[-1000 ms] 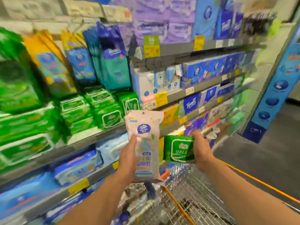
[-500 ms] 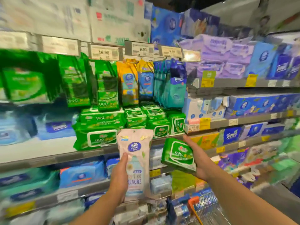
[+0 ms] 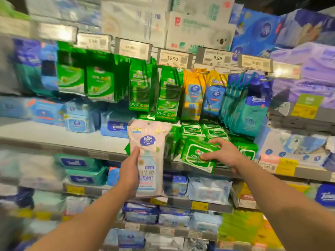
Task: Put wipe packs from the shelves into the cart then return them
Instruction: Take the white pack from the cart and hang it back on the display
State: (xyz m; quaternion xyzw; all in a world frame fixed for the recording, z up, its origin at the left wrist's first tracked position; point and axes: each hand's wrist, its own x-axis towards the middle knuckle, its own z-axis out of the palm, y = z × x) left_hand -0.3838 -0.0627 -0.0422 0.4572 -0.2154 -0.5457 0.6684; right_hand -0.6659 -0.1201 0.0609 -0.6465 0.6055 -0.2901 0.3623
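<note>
Item: green 999 wipe pack [image 3: 199, 156]. Held in the person's right hand [image 3: 226, 156], fingers over its top edge and thumb across its face. It sits at the front lip of the middle shelf [image 3: 63, 140], just before a stack of matching green packs [image 3: 204, 132]. Whether it already rests on the shelf cannot be told.

Item: pink Vinda wipe pouch [image 3: 148, 154]. Clamped upright in the left hand [image 3: 130, 176], thumb on the front near the logo, fingers hidden behind. It is held out in front of the shelf edge, clear of it, partly covering other green packs.

Item: hanging packs, green [image 3: 166, 93], yellow [image 3: 194, 95] and teal [image 3: 252, 113], on pegs under the price tags [image 3: 172, 57]. Untouched.

Item: cart. Not in view.

Step, as judged: returning the green pack to its stack.

Handling notes: slide the pack in flat, label forward, square with its neighbours, and let go only once its weight is on the shelf or stack; soft packs left overhanging the lip tend to tip off. Keep the pink pouch well back so it does not knock the stack. Its home slot is not evident here, likely a peg.
</note>
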